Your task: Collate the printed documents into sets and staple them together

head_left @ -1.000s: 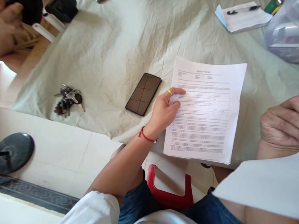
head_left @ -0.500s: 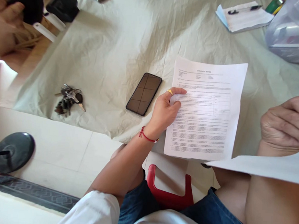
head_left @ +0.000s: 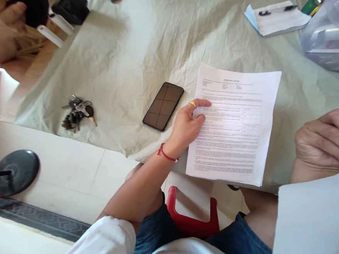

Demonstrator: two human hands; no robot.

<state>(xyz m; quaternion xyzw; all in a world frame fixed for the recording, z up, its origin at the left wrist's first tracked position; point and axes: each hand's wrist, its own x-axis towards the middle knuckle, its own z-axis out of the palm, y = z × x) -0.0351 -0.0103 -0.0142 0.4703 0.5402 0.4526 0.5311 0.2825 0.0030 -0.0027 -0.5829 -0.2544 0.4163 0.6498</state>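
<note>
Our left hand (head_left: 188,124) rests curled on the left edge of one printed sheet (head_left: 233,123), fingertips pinning it to the worktop (head_left: 139,55); a gold ring and a red thread bracelet show on it. Our right hand (head_left: 323,143) is closed on a second, blank sheet (head_left: 310,229), held up at the near right. The printed sheet is thin white paper, rectangular, dense with small type; its heading is too small to read. Just left of it lies one dark glossy phone (head_left: 163,106), further left one bunch of metal keys (head_left: 77,113). A creased pale cloth covers the worktop. At the far right, one paper stack (head_left: 277,19) carries a pen.
</note>
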